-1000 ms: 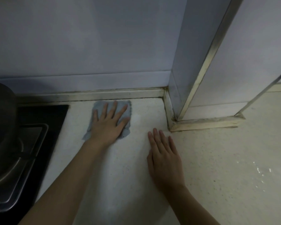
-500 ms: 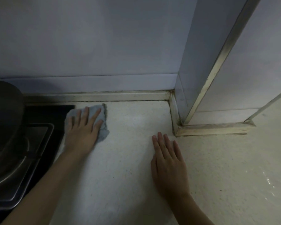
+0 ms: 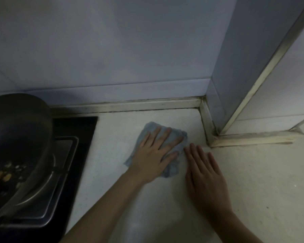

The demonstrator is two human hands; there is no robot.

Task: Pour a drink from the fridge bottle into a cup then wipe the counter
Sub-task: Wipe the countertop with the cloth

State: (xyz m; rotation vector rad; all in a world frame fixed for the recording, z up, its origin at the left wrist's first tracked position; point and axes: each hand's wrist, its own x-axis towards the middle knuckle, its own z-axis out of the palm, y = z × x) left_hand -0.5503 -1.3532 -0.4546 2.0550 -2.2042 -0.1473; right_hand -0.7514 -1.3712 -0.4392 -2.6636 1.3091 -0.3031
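left hand (image 3: 152,157) is flat on a blue-grey cloth (image 3: 176,149), fingers spread, pressing it down on the tabletop (image 3: 253,181). So the grip there is more a flat palm pinning the rag than a pinch. Right hand (image 3: 206,176) lies open and empty just beside it, fingertips nearly touching the cloth edge, palm resting on the surface

As for progress, I'd say we're in the wiping part, so the pour looks like it's behind us, but no bottle or cup is anywhere in view so I can't confirm that. The cloth sits near the back corner by the wall trim (image 3: 147,104), and the stretch toward the hob (image 3: 72,137) probably wants a pass too

Count: two hands, one cloth, one hob, one dark wok (image 3: 19,137) on it with some food bits inside
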